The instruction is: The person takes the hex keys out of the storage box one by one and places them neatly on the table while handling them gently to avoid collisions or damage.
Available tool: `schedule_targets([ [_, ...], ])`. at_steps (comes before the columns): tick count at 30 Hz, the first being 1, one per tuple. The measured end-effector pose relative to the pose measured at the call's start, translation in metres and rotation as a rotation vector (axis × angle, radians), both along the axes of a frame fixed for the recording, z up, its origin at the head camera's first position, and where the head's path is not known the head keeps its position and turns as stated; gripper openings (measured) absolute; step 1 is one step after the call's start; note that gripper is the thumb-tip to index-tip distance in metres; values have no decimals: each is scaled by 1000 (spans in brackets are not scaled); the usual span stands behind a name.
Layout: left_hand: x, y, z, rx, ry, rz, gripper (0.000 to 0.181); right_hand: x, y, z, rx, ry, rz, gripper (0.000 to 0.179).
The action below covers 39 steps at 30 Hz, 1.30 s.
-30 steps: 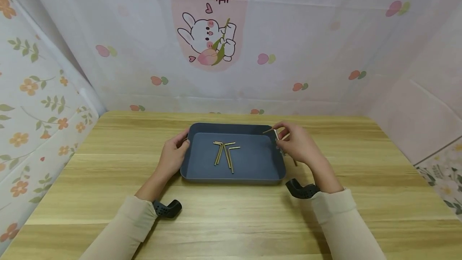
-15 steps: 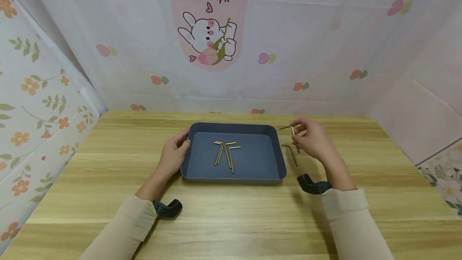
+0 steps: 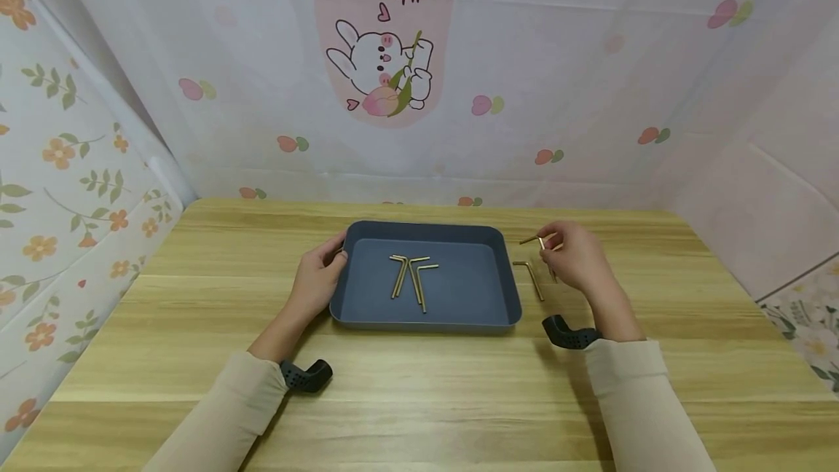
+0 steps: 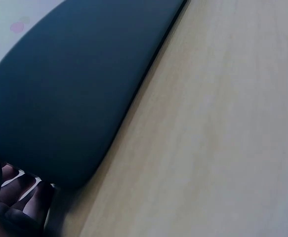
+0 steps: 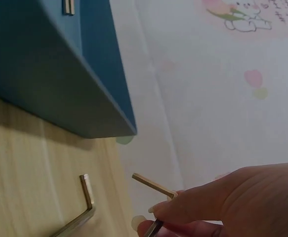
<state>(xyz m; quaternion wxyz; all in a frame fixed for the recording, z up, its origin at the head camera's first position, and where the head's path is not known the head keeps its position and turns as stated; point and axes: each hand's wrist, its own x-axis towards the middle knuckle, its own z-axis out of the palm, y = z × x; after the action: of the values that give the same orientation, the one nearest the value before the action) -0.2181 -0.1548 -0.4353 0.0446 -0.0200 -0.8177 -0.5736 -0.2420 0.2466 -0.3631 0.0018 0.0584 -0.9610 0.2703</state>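
My left hand (image 3: 317, 279) grips the left wall of a grey-blue rectangular tray (image 3: 468, 286), thumb at the rim. Its curled fingers (image 4: 35, 200) show by the tray's corner in the left wrist view. Several brass-coloured hex keys (image 3: 421, 290) lie grouped in the tray, long arms pointing toward me. To the right of the tray, my right hand (image 3: 573, 253) pinches another hex key (image 5: 153, 185) near its bend, short arm pointing left. Part of its long arm is hidden by the fingers. On the table between tray and hand lies one more hex key (image 3: 534, 281).
The tray stands on a light wooden table (image 3: 419, 392). Behind the table hangs a white printed cloth (image 3: 557, 79), with a floral cloth (image 3: 72, 202) on the left. Black wrist-worn devices (image 3: 569, 333) sit at both cuffs.
My right hand has moved right, from over the tray's right rim to beside it, still pinching the hex key. The key on the table has come into fuller view. The left hand stays put.
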Motion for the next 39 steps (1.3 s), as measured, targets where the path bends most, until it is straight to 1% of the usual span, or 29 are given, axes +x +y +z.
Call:
schedule_targets([
  [3,0,0,-1,-7,1,-3,48,-3,2,-5,2,-4,0,31],
  [4,2,1,4,-9,-5,-5,48,-4,2,-7,4,-2,1,30],
  [10,2,1,4,-5,-22,3,48,-9,3,-15,1,6,13,28],
  [11,-1,0,-1,-4,-17,5,48,-9,3,-16,-4,4,15,28],
  [12,-1,0,-1,-7,-12,8,47,-9,3,-17,-9,-1,16,27],
  [20,-2,-1,-3,-16,-7,15,47,-10,3,-24,-7,-32,5,26],
  [28,-1,0,-1,-3,-4,12,47,-12,5,-29,22,-39,-14,26],
  [35,1,0,1,-5,-11,8,47,-13,6,-32,26,-60,-17,27],
  [39,0,0,0,-11,-10,14,47,-12,5,-33,34,-71,-20,26],
])
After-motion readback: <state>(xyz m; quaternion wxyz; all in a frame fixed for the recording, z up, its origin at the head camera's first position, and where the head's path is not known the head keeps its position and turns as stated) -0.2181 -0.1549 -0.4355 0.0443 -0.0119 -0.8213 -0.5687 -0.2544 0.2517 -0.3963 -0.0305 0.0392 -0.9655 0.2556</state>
